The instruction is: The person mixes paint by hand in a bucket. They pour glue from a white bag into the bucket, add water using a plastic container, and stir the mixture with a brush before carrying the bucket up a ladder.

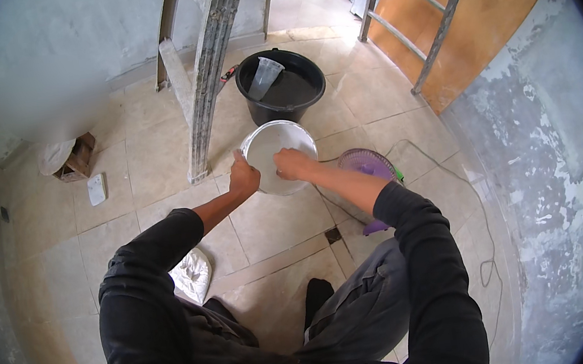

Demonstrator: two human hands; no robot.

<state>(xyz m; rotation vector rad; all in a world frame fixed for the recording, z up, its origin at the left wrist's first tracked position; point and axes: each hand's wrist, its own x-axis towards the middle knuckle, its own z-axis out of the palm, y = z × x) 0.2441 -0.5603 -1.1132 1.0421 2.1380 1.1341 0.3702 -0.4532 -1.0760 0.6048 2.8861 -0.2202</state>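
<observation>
A white bucket (pixel 305 136) stands on the tiled floor in front of me, pale grey inside. My left hand (pixel 243 176) is closed on its left rim, thumb up. Over the bucket's mouth, reaching into it, is my right hand (pixel 294 164); its fingers are curled, and what they hold, if anything, is hidden. Just beyond the bucket sits a black tub (pixel 310 96) with a clear plastic measuring jug (pixel 267 77) leaning inside. A purple fan-like thing (pixel 366 163) lies beside my right forearm, partly covered by it.
A paint-spattered ladder (pixel 209 75) stands left of the tub; another ladder (pixel 409 44) leans by an orange-brown board (pixel 474 7). A cable (pixel 442 163) runs along the floor at right. A white bag (pixel 192 275) lies near my left foot. A small wooden box (pixel 78 161) sits far left.
</observation>
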